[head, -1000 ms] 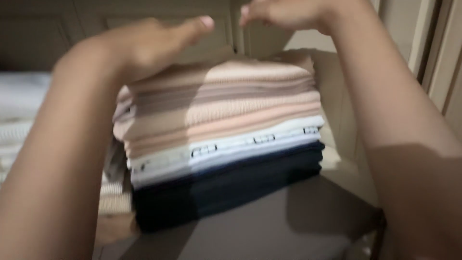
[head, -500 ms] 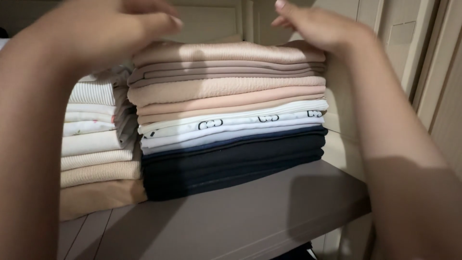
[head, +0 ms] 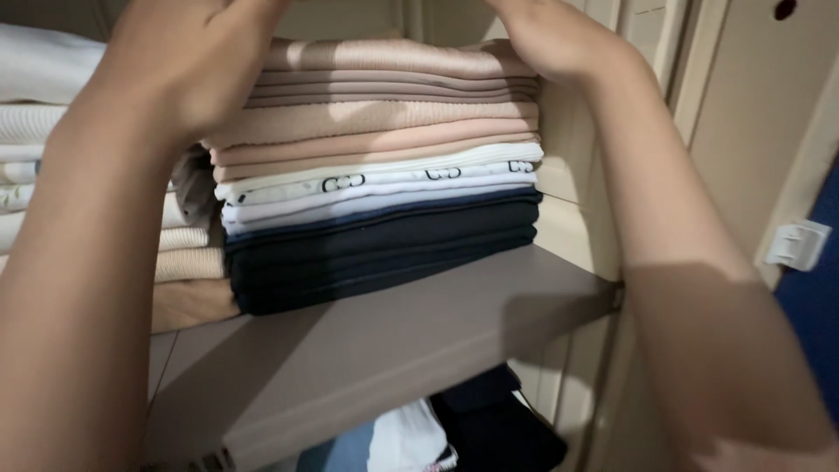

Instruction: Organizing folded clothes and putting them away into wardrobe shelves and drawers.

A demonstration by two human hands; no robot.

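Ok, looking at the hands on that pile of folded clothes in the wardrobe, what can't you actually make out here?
Head view only:
- Fingers of the left hand and right hand: cut off by the top edge, so their grip on the stack of folded clothes cannot be told.
- Second pile beside it: mostly hidden by the left forearm.
- Clothes on the lower level: covered by the shelf and cut by the bottom edge.

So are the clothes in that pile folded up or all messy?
Folded. The pile of clothes sits on the shelf in flat, even layers, beige over white over dark, with the left hand and right hand at its top.
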